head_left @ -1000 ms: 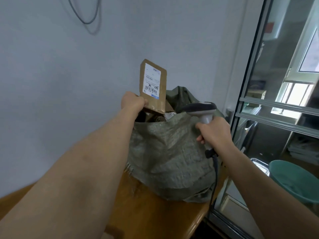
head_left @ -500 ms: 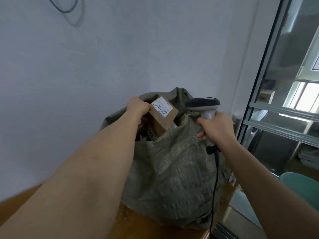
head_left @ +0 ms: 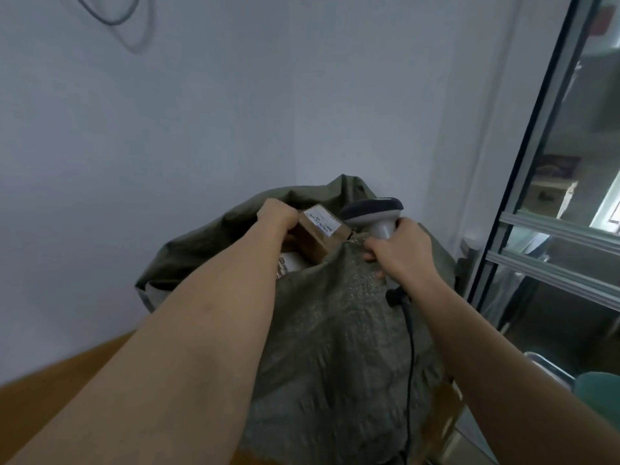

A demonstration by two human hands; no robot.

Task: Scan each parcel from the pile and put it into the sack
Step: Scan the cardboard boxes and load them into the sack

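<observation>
Wooden table (head_left: 60,401) at lower left, set against a pale wall (head_left: 201,112); a loop of grey cable (head_left: 110,15) hangs on the wall at top left.

Left hand (head_left: 276,214): arm reaches across the frame into the mouth of the sack (head_left: 328,330). Fingers curl round the left edge of a brown cardboard parcel (head_left: 318,234) and grip it. Parcel sits tilted inside the sack opening, white label (head_left: 318,220) facing up, lower end below the near rim. Another pale item (head_left: 290,261) lies in the sack beneath it; cannot tell what it is.

Sack: grey-green woven fabric, standing on the table, mouth open, far rim up against the wall.

Right hand (head_left: 402,250): fingers clamped round the handle of a grey barcode scanner (head_left: 375,213), just beside the parcel, at the sack's right rim. Scanner head points left. Black cord (head_left: 410,347) drops from the handle down the sack's front.

Far right: glass door with metal frame (head_left: 523,162); teal bin edge (head_left: 600,387) at lower right.
</observation>
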